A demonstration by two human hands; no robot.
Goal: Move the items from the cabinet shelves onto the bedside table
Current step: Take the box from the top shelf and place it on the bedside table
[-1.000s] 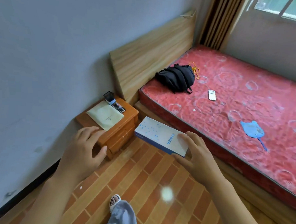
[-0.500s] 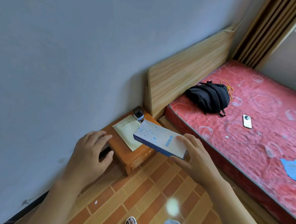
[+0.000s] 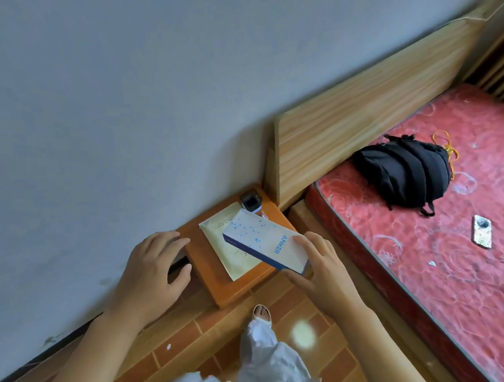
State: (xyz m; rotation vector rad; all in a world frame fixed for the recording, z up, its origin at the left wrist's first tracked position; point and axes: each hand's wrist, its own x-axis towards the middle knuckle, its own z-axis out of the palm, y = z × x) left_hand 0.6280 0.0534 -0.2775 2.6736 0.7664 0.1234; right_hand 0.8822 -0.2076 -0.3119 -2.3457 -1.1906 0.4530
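Note:
My right hand (image 3: 322, 272) grips the near end of a white and blue box (image 3: 264, 241), holding it flat just above the orange wooden bedside table (image 3: 224, 286). A pale yellow envelope (image 3: 227, 242) lies on the table top under the box. At the table's back corner by the wall sits a small black device (image 3: 45, 188). My left hand (image 3: 151, 273) hovers with relaxed fingers over the table's left edge and holds nothing.
A grey wall runs along the left. The wooden headboard (image 3: 351, 132) stands right of the table, with a red mattress (image 3: 433, 246) carrying a black backpack (image 3: 405, 173) and a phone (image 3: 481, 234). My sandalled foot (image 3: 262, 314) stands on the tiled floor before the table.
I have stepped closer to the table. My right hand has carried the box from beside the table to directly above its top. My left hand has stayed by the table's left edge.

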